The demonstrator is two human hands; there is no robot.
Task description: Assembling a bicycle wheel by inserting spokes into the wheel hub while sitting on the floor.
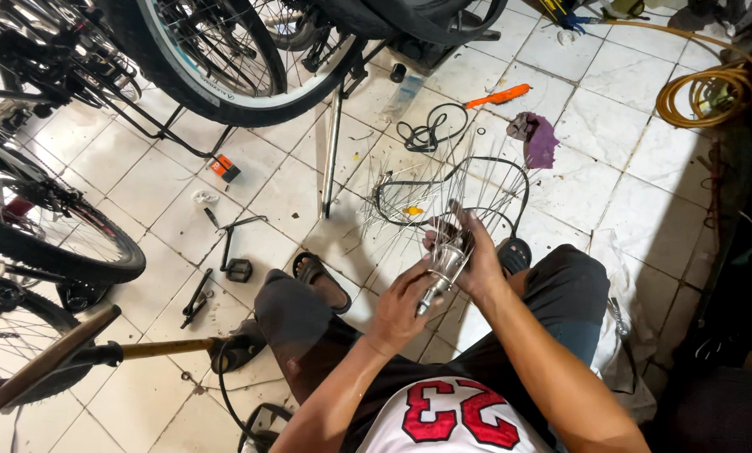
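A shiny metal wheel hub (448, 258) with several thin spokes (426, 191) fanning up from it is held between my knees. My left hand (403, 309) grips the hub's lower end and axle from below. My right hand (470, 248) closes over the hub's upper flange, fingers among the spokes. A black rim or tyre hoop (523, 180) lies on the tiled floor just beyond the spokes. I sit low, with sandalled feet (319, 277) on the floor.
Bicycle wheels (225, 75) stand at the top and left. A crank with pedal (235, 252), small tools, an orange box (225, 168), a black cable coil (426, 132), an orange tool (497, 96), a purple rag (539, 138) and a yellow hose coil (711, 92) lie about the floor.
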